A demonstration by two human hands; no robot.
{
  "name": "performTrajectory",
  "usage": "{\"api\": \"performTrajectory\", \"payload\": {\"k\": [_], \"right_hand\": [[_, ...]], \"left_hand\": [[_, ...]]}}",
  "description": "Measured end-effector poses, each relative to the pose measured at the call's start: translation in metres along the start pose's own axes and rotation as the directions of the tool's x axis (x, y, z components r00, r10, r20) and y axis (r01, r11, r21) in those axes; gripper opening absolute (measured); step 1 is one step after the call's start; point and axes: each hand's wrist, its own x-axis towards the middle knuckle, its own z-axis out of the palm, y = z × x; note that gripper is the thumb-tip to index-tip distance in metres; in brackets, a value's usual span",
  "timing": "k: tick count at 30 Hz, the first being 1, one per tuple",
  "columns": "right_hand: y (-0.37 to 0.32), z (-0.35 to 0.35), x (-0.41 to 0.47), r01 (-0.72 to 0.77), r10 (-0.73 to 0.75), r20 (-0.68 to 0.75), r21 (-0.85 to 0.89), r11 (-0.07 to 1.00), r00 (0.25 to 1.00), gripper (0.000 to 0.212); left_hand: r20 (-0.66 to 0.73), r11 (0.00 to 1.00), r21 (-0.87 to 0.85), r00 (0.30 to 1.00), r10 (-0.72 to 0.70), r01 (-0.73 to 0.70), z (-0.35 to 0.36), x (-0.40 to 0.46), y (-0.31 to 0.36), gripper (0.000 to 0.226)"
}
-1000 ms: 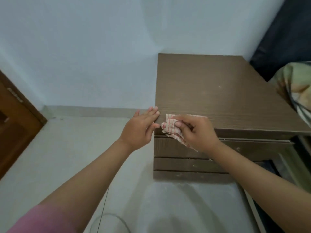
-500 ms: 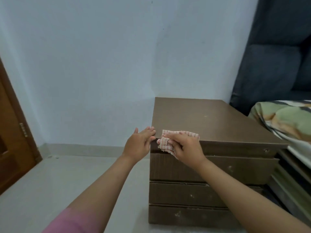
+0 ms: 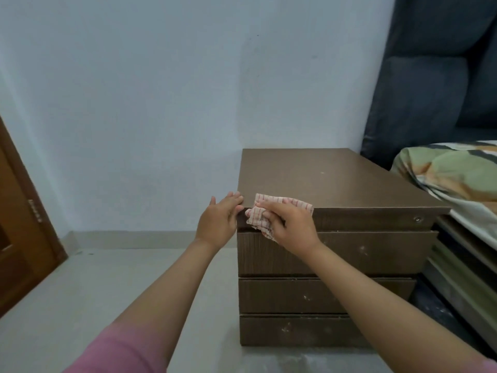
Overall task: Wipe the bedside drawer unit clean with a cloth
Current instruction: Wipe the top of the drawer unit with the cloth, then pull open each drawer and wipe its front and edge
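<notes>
Head view: one person, two bare forearms reaching forward; a pink sleeve shows on the left arm.
Drawer unit: one brown bedside drawer unit, standing on the pale floor against the blue-white wall, just beside the bed.
Drawer fronts: three counted, stacked; pale specks and smudges on all three.
Top panel: a few light specks; one small round fitting on its front edge, near the right corner.
Cloth: one, white with red checks, crumpled over the front left edge of the unit's top, part lying on the top and part hanging over the front edge.
Right hand: right hand grips the cloth, fingers curled round it, thumb tucked into the folds, holding it against the front edge.
Left hand: left hand flat, fingers straight and close together, fingertips touching the unit's front left corner; it holds nothing.
Gap between hands: small; they do not touch.
Bed: one, at right, with a green and orange patterned cover; dark padded headboard behind it.
Door: one wooden door at the left edge, one hinge visible.
</notes>
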Motion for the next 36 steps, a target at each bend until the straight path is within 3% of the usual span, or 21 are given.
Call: {"api": "performTrajectory", "payload": {"k": [7, 11, 17, 21, 26, 30, 36], "right_hand": [[-0.016, -0.018, -0.003, -0.164, 0.162, 0.126, 0.006, 0.986, 0.979, 0.026], [-0.021, -0.023, -0.025, -0.159, 0.168, 0.216, -0.057, 0.986, 0.962, 0.025], [-0.001, -0.017, -0.059, -0.295, 0.296, 0.003, -0.023, 0.955, 0.955, 0.029], [0.003, -0.012, -0.061, -0.262, 0.258, -0.117, -0.024, 0.965, 0.959, 0.029], [0.016, -0.004, -0.060, -0.168, 0.159, -0.068, -0.154, 0.974, 0.985, 0.029], [0.020, 0.005, -0.062, -0.154, 0.143, -0.069, -0.205, 0.967, 0.987, 0.028], [0.014, 0.010, -0.062, -0.222, 0.207, -0.102, -0.169, 0.960, 0.973, 0.026]], "left_hand": [[0.009, 0.999, -0.004, 0.999, 0.040, -0.040, -0.002, -0.001, -0.002, 0.024], [-0.023, 0.990, 0.072, 0.992, 0.123, -0.121, -0.006, -0.002, -0.002, 0.021], [-0.145, 0.988, 0.034, 0.977, 0.155, -0.152, 0.004, -0.037, 0.012, 0.019], [-0.142, 0.997, 0.016, 0.986, 0.082, -0.080, 0.016, -0.045, 0.015, 0.018], [-0.085, 0.998, 0.070, 0.996, -0.004, 0.010, 0.027, -0.054, 0.010, 0.018], [-0.049, 0.996, 0.003, 0.995, -0.089, 0.089, 0.029, -0.058, 0.008, 0.015], [-0.020, 0.987, -0.041, 0.987, -0.159, 0.158, 0.024, -0.049, 0.005, 0.013]]}}
